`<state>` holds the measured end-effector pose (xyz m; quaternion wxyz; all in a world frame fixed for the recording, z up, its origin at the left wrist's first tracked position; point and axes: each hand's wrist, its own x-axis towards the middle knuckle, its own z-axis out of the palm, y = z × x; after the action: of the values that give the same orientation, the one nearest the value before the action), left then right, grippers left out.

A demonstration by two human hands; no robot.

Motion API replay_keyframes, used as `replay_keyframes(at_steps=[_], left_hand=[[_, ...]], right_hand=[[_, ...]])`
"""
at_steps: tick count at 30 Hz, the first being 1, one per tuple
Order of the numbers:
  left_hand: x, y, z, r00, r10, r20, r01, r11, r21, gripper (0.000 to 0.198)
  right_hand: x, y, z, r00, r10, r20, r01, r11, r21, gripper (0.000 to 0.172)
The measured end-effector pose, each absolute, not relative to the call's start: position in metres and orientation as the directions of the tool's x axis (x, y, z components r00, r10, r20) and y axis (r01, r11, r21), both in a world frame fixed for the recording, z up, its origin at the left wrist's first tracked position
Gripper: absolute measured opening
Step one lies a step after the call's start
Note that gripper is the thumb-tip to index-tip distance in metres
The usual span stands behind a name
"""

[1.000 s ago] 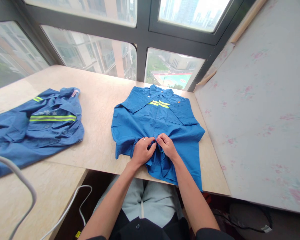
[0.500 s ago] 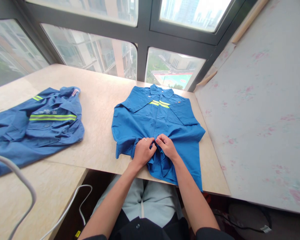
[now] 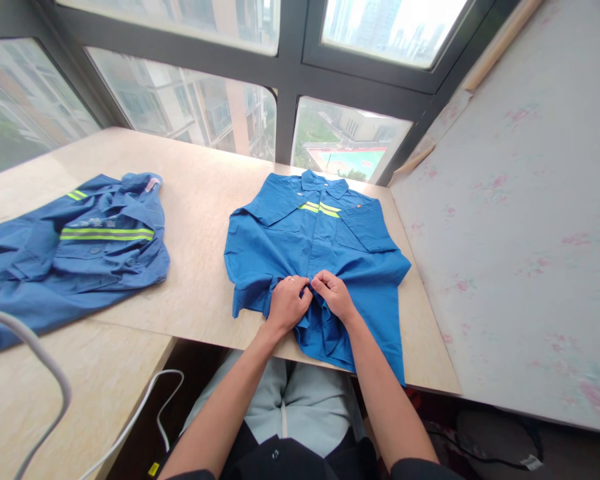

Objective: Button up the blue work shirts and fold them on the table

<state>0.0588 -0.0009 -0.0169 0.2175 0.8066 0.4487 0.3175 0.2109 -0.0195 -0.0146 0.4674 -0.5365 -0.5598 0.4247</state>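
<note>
1. Pale tabletop (image 3: 195, 220): the blue shirt (image 3: 313, 247) lies on it, hem (image 3: 325, 358) by the near edge.
2. Left hand (image 3: 289, 303) and right hand (image 3: 333, 291) pinch its front; button or cloth, hard to tell.
3. Tugging lapward could drag the hem off; uneven pulling could crease it.

The scene is viewed from the wearer's head, above the lap (image 3: 313, 397), with the camera faced forward and down. The left hand (image 3: 289, 304) and right hand (image 3: 335, 295) are seen near, below centre; the table (image 3: 195, 267) is overlooked, and the window frame (image 3: 289, 73) is caught along the top.
</note>
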Motion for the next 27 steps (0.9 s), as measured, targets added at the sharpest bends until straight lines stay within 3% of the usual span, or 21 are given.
replay_keyframes(at_steps=[8,27], left_hand=[[0.0551,0.0000,-0.0144,0.353,0.888,0.295,0.481,-0.443,0.757,0.009],[0.0519,0.0009,-0.0166,0.453,0.827,0.334,0.484,-0.542,0.687,0.011]], right_hand=[[0.2131,-0.0180,-0.0096,0.015,1.000,0.013,0.100,0.011,-0.995,0.048],[0.2143,-0.0180,-0.0096,0.026,1.000,0.007,0.107,0.004,-0.994,0.047]])
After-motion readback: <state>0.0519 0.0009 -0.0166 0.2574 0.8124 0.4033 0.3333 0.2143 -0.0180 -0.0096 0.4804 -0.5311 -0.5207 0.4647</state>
